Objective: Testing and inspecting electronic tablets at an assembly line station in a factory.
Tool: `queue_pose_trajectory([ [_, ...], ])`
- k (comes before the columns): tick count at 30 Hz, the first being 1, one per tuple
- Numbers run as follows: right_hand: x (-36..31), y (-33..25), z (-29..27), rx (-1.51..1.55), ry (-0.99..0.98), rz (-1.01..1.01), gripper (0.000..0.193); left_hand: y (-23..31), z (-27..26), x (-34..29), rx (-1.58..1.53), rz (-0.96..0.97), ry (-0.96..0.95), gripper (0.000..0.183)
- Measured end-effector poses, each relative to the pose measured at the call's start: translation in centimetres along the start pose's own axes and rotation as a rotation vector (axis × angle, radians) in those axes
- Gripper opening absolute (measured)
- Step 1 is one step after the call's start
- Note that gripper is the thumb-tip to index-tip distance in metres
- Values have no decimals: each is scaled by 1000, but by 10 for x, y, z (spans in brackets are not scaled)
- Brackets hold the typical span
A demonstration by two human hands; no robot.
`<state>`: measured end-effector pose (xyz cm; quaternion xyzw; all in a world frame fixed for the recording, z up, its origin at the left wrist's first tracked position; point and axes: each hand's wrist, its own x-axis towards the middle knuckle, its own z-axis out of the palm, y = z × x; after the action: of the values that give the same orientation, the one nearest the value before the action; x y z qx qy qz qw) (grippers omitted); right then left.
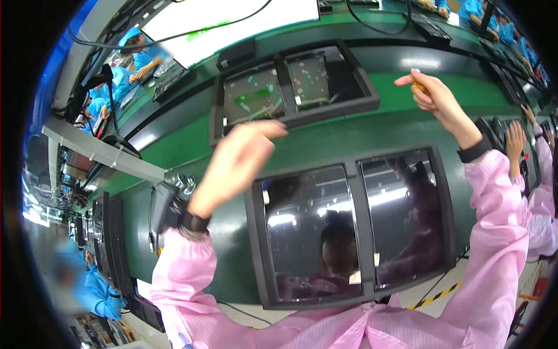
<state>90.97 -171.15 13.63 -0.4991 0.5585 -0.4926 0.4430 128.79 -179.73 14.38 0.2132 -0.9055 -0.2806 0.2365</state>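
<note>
My left hand (237,160) is raised over the left side of the near black frame (254,232), smeared by motion. Its fingers point right, toward the far black frame (325,118); whether they hold anything is unclear. My right hand (436,100) hovers beyond the near frame's right end, fingers curled around a small yellow object (419,87) too small to identify. Two dark glossy panels, a left panel (311,232) and a right panel (401,215), lie in the near frame. Speckled clear sheets (253,96) rest in the far frame.
A large bright screen (232,26) stands at the back of the green bench (226,262). A grey metal post (104,148) juts in from the left. Co-workers in blue sit at far left and far right; at right a co-worker's hand (515,141) and pink sleeve are close by.
</note>
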Motion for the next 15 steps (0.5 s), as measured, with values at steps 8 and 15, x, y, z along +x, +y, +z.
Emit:
queue_pose_trajectory([
  [8,-181,22,32,-180,72,99,38,50,136,-63,144,684,-559,39],
  [15,-287,63,36,-255,384,150,39,63,167,-40,50,746,-516,32],
])
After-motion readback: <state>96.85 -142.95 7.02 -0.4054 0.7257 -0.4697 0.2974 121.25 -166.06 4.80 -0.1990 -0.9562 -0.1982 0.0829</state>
